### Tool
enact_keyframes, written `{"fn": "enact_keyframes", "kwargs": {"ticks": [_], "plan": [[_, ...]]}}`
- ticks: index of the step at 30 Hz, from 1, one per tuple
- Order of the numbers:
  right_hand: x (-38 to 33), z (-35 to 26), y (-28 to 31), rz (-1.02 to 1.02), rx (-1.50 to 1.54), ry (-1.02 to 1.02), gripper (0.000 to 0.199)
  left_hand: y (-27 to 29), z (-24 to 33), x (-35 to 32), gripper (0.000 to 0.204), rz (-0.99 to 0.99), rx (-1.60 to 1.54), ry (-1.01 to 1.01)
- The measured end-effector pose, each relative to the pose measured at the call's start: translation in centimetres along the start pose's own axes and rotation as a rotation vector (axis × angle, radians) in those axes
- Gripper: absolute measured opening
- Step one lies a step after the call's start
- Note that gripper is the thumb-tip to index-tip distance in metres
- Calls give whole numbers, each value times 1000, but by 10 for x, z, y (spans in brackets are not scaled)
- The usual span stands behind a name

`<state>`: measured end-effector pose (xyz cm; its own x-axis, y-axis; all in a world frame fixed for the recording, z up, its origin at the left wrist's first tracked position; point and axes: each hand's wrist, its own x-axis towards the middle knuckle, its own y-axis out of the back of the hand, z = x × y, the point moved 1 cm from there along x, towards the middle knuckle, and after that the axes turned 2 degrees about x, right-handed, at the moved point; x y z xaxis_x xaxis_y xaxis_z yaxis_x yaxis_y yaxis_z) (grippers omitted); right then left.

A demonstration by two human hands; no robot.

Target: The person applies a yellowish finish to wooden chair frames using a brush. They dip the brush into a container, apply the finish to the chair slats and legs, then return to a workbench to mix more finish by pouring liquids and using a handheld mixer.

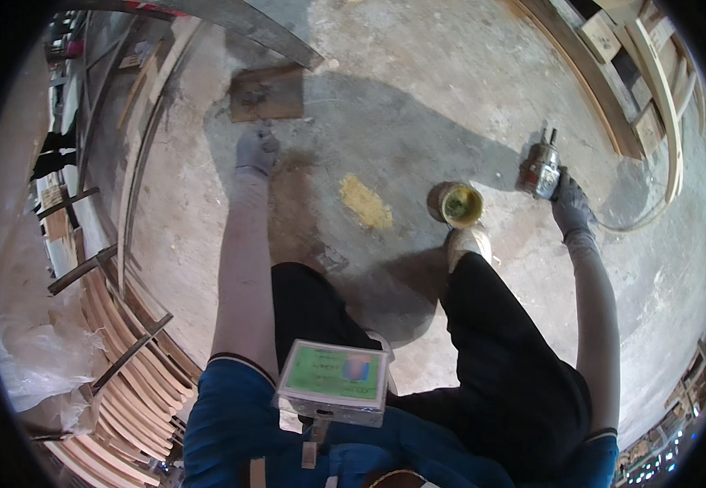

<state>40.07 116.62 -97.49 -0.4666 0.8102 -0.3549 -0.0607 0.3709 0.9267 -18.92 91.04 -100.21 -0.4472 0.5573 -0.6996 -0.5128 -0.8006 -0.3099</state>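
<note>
My right hand (572,205), in a grey glove, is wrapped round the lower end of a silver power tool (541,172) with two prongs at its far end. A pale hose (633,226) curves off to the right from beside that hand. My left hand (257,148), gloved too, has its fingers curled; what they hold, if anything, is hidden. Just beyond it lies a brown square board (280,93) with small dark pieces on it, too small to name. A round pot (473,206) with greenish-yellow stuff inside stands beyond my shoe (468,242).
A yellow patch of powder or crumbs (365,202) marks the concrete floor (418,114). Curved wooden strips (137,398) are stacked at the left, by plastic sheeting (36,358). Wooden frame parts (613,89) lie at the far right. A curved board (251,28) reaches in from above.
</note>
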Motion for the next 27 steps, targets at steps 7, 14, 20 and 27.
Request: {"fn": "enact_keyframes", "kwargs": {"ticks": [7,14,20,27], "plan": [[-1,9,-8,8,-124,-55,46,-54,-10,-69,22,-196,-39,164],[1,14,-10,34,-19,-26,44,-61,-27,-57,16,-219,68,148],[-5,10,-8,0,-81,-21,52,-76,-44,-64,21,-262,-491,46],[2,6,-10,40,-98,-29,48,-142,-81,-169,22,-539,1071,-607]]}}
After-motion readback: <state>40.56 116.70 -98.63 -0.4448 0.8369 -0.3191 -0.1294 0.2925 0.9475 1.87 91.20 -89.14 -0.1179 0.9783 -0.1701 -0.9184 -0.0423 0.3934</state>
